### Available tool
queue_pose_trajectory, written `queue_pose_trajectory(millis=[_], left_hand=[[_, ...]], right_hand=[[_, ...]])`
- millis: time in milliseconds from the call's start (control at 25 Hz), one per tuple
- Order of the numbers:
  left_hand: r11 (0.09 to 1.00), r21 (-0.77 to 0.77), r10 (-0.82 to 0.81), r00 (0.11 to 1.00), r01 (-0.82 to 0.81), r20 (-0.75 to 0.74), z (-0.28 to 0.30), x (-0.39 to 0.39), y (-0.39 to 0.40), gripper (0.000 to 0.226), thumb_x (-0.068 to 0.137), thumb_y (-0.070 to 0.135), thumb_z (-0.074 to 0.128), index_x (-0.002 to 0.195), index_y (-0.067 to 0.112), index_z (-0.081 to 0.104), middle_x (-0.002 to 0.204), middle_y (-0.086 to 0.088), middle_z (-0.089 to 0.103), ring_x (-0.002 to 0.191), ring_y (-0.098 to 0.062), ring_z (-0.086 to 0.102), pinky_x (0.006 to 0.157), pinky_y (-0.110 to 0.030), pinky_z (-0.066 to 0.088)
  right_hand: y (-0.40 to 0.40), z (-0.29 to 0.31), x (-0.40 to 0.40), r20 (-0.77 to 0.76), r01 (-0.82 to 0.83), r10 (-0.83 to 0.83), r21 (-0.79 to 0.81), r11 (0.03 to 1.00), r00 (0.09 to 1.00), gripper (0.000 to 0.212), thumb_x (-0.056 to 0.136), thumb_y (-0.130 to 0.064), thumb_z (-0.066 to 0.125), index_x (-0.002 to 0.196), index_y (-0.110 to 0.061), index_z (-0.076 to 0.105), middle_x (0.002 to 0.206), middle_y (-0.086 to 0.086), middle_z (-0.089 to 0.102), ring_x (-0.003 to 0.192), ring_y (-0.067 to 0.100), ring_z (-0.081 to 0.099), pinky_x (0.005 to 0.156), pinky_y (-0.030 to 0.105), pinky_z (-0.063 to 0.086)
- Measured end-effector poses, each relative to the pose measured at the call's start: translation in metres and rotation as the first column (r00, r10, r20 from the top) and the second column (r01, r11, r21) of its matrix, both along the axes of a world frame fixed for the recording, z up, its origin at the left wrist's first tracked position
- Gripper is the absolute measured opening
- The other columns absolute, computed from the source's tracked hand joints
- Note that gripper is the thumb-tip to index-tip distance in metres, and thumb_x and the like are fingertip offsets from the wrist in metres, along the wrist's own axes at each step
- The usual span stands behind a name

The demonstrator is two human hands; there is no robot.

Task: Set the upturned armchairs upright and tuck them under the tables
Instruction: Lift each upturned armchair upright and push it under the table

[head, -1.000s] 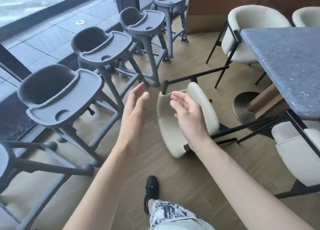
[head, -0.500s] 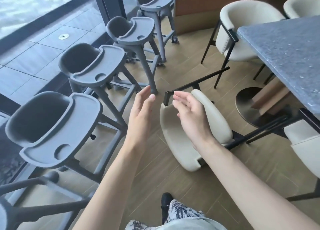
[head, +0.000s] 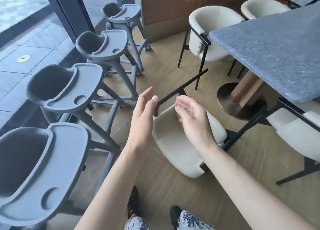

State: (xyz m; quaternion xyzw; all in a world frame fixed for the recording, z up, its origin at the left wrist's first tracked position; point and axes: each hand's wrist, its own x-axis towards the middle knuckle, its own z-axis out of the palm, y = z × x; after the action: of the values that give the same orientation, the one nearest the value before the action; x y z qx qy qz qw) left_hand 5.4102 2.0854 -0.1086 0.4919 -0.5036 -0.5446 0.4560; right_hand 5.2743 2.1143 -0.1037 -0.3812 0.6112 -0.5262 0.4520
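Wooden floor [head: 173, 191] carries a tipped armchair [head: 174, 143] beside the desk [head: 270, 53]. Left hand [head: 143, 120] and right hand [head: 194, 120] hover above the armchair, fingers straight, holding nothing.

I see both arms bare to the lower edge of my view, with no sleeves, watch or rings on the left hand [head: 142, 120] or the right hand [head: 195, 120]. Below them I make out trousers [head: 188, 221] in a mottled white and dark blue print. Black shoes [head: 133, 202] show on both feet.
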Motion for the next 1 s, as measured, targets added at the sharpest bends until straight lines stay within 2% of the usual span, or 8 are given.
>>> queue_pose_trajectory(millis=[120, 320, 560, 720, 1000], left_hand=[[0.996, 0.0, -0.091, 0.996, 0.091, -0.002, 0.002, 0.016, -0.026, 0.059, 0.078, 0.063, 0.053, 0.134, 0.045, 0.055, 0.138, 0.028, 0.056, 0.128, 0.007, 0.053, 0.118, -0.035, 0.036], [0.97, 0.024, -0.242, 0.97, 0.242, 0.022, 0.0, 0.048, -0.071, 0.06, 0.077, 0.064, 0.053, 0.134, 0.046, 0.057, 0.139, 0.028, 0.056, 0.131, 0.006, 0.05, 0.119, -0.037, 0.034], [0.909, 0.072, -0.415, 0.909, 0.411, 0.038, -0.016, 0.062, -0.103, 0.05, 0.087, 0.055, 0.053, 0.136, 0.042, 0.057, 0.139, 0.029, 0.056, 0.134, 0.003, 0.049, 0.12, -0.039, 0.032], [0.88, 0.082, -0.473, 0.88, 0.469, 0.041, -0.021, 0.049, -0.115, 0.051, 0.089, 0.053, 0.052, 0.138, 0.038, 0.056, 0.141, 0.023, 0.056, 0.134, 0.001, 0.049, 0.12, -0.039, 0.032], [0.846, 0.13, -0.525, 0.85, 0.516, 0.043, -0.035, 0.019, -0.116, 0.047, 0.092, 0.052, 0.051, 0.138, 0.041, 0.056, 0.142, 0.026, 0.055, 0.136, 0.001, 0.047, 0.12, -0.041, 0.031]], right_hand=[[-0.016, -0.003, 0.018, 0.009, 0.088, -0.088, -0.008, 0.996, 0.996, 0.03, 0.099, -0.015, 0.056, 0.128, -0.019, 0.064, 0.129, -0.006, 0.066, 0.119, -0.006, 0.057, 0.109, 0.031, 0.046], [-0.043, -0.01, 0.054, 0.024, 0.264, -0.264, -0.01, 0.964, 0.964, 0.029, 0.099, -0.017, 0.056, 0.127, -0.022, 0.064, 0.128, -0.009, 0.067, 0.112, -0.014, 0.057, 0.108, 0.032, 0.047], [-0.051, -0.02, 0.077, 0.001, 0.456, -0.456, 0.01, 0.89, 0.89, 0.024, 0.098, -0.021, 0.058, 0.118, -0.03, 0.067, 0.119, -0.019, 0.069, 0.111, -0.012, 0.059, 0.106, 0.033, 0.048], [-0.051, -0.028, 0.071, -0.013, 0.52, -0.52, 0.037, 0.853, 0.854, 0.027, 0.096, -0.02, 0.057, 0.12, -0.028, 0.067, 0.123, -0.016, 0.068, 0.116, -0.006, 0.06, 0.107, 0.036, 0.048], [-0.042, -0.044, 0.045, -0.006, 0.59, -0.592, 0.08, 0.803, 0.806, 0.027, 0.094, -0.023, 0.058, 0.12, -0.028, 0.067, 0.125, -0.013, 0.068, 0.118, -0.002, 0.059, 0.107, 0.041, 0.047]])
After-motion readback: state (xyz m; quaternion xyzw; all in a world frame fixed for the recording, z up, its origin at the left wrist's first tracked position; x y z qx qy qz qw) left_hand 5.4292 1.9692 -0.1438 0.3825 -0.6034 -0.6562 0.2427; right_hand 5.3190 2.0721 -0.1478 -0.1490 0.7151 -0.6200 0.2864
